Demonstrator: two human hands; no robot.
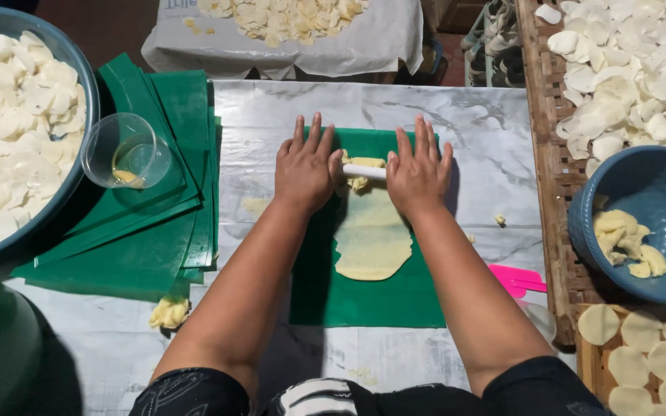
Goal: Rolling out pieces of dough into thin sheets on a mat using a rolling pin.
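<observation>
Under both flat hands, left hand (304, 171) and right hand (418, 176), fingers spread, the roller (363, 171) presses dough (371, 239); bare mat (364, 300) lies nearer.

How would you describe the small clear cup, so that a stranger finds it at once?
Start from the big bowl of white slices at the far left. Beside its rim, on the stack of green sheets, lies the clear plastic cup, tipped on its side. It alone is see-through, with a little yellow liquid inside.
</observation>
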